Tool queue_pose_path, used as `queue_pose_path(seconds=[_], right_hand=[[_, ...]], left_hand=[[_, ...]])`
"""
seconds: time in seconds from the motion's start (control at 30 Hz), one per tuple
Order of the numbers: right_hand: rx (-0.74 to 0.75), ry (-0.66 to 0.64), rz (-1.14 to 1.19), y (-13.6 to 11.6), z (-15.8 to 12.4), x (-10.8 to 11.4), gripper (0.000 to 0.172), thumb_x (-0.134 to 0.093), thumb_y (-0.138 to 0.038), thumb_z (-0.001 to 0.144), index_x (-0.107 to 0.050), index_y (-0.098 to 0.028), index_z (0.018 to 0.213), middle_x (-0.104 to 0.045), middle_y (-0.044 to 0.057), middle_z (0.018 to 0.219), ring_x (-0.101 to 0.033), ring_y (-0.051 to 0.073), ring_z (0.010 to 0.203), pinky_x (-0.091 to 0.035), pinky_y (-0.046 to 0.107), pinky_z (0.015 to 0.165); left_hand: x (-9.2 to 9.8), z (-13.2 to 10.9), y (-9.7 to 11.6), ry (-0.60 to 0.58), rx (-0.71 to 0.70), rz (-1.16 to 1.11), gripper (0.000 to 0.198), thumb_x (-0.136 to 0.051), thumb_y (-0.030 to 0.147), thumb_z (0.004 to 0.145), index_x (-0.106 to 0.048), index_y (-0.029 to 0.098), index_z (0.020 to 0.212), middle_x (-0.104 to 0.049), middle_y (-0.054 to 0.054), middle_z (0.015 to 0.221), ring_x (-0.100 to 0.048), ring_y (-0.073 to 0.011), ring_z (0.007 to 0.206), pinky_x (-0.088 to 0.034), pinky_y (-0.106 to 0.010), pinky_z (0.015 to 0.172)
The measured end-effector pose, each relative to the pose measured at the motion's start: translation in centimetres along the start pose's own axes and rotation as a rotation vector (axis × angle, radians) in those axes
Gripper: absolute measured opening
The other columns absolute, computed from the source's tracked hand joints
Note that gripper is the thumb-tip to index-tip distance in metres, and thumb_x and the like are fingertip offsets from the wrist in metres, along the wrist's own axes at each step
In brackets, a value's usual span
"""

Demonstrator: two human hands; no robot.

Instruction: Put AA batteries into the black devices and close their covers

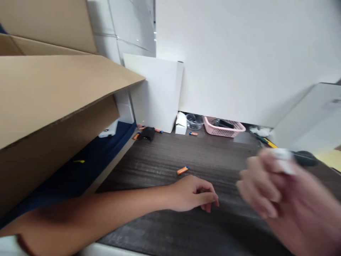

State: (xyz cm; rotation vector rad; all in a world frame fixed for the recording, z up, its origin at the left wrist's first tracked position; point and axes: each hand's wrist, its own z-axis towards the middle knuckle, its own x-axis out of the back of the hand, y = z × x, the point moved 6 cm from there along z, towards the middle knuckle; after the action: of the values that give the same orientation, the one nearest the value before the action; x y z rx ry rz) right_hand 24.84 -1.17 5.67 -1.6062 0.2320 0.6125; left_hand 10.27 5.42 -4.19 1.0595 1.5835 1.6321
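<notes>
My left hand point(194, 193) rests on the dark wood-grain table point(170, 156) with curled fingers, touching the surface and holding nothing I can see. An orange battery point(182, 170) lies a little beyond those fingers. My right hand point(266, 188) is raised at the right and blurred by motion. Its fingers are closed around a white object point(282, 160), though the blur hides the object's shape. A dark, rounded object point(305, 158) shows just past it, and I cannot tell whether the hand holds that too.
A large cardboard box point(53, 99) and navy cloth point(80, 167) fill the left side. Along the wall stand a white board point(157, 92), a small white box point(181, 123), a clear bowl point(194, 121) and a pink basket point(223, 128). Several batteries lie near a black pouch point(147, 133).
</notes>
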Motion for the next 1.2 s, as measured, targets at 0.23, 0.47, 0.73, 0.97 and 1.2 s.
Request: queue_pose_path(seconds=[0.23, 0.47, 0.73, 0.97, 1.2], right_hand=[[-0.026, -0.237, 0.111, 1.8, 2.6, -4.4, 0.031, -0.042, -0.047, 0.110, -0.051, -0.025, 0.089, -0.038, -0.004, 0.068, -0.031, 0.012, 0.050, -0.033, 0.027, 0.051], [-0.130, -0.329, 0.289, 2.6, 1.9, -5.6, 0.041, -0.029, -0.041, 0.115, -0.055, -0.023, 0.089, -0.039, -0.005, 0.064, -0.031, 0.011, 0.050, -0.033, 0.025, 0.052], [-0.109, -0.428, 0.264, 2.5, 1.6, -6.3, 0.042, -0.026, -0.040, 0.115, -0.056, -0.023, 0.092, -0.040, -0.004, 0.064, -0.032, 0.013, 0.052, -0.032, 0.028, 0.054], [0.123, -0.253, -0.186, 1.8, 1.7, -3.8, 0.037, -0.035, -0.043, 0.116, -0.054, -0.023, 0.091, -0.051, -0.001, 0.072, -0.042, 0.014, 0.064, -0.035, 0.029, 0.064], [0.197, -0.189, -0.418, 2.0, 1.3, -3.1, 0.035, -0.033, -0.045, 0.116, -0.055, -0.025, 0.098, -0.052, 0.000, 0.083, -0.045, 0.016, 0.073, -0.041, 0.030, 0.068]], left_hand=[[0.1, 0.3, 0.2, 0.019, -0.026, 0.010, 0.045, -0.061, 0.058, 0.102, -0.071, 0.016, 0.089, -0.070, -0.002, 0.079, -0.064, -0.0149, 0.075, -0.048, -0.024, 0.072], [0.1, 0.2, 1.1, 0.028, -0.051, -0.008, 0.033, -0.066, 0.043, 0.098, -0.066, 0.014, 0.082, -0.058, 0.002, 0.073, -0.050, -0.0115, 0.068, -0.037, -0.024, 0.064], [0.9, 0.1, 1.9, 0.154, -0.098, 0.015, 0.018, -0.065, 0.031, 0.094, -0.067, 0.015, 0.087, -0.062, 0.000, 0.078, -0.054, -0.0145, 0.074, -0.043, -0.026, 0.067], [2.5, -3.3, 10.5, 0.466, -0.205, 0.208, 0.009, -0.059, 0.013, 0.085, -0.056, 0.021, 0.088, -0.058, 0.004, 0.081, -0.053, -0.0127, 0.073, -0.044, -0.025, 0.065], [1.9, -5.2, 13.5, 0.548, -0.184, 0.327, 0.016, -0.060, 0.011, 0.081, -0.050, 0.023, 0.085, -0.055, 0.007, 0.072, -0.053, -0.0109, 0.063, -0.046, -0.024, 0.060]])
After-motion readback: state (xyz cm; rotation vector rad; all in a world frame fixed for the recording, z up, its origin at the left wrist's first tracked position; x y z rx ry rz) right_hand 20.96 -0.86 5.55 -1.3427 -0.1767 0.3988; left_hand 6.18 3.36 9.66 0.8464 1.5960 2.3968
